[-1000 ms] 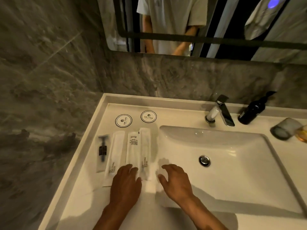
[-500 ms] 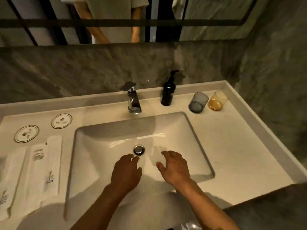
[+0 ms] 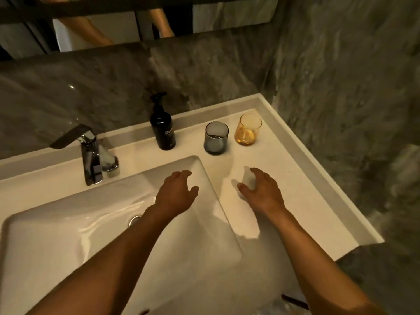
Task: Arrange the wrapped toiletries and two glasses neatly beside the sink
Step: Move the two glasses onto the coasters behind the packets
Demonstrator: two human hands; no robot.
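Two glasses stand upright on the white counter point(image 3: 302, 185) at the back right: a smoky grey glass point(image 3: 216, 138) and, to its right, an amber glass point(image 3: 248, 130). My left hand point(image 3: 176, 193) hovers over the right part of the sink basin point(image 3: 68, 235), fingers apart, holding nothing. My right hand point(image 3: 261, 189) is over the counter, below and a little right of the grey glass, fingers spread and empty. Both hands are short of the glasses. The wrapped toiletries are out of view to the left.
A black pump bottle point(image 3: 162, 128) stands behind the sink, left of the grey glass. The chrome faucet point(image 3: 89, 153) is at the back left. A grey marble wall closes in the counter on the right, and a mirror hangs above.
My view has swung right, away from the toiletries. Both hands have moved right across the basin toward the glasses, and the right hand is now over the counter.
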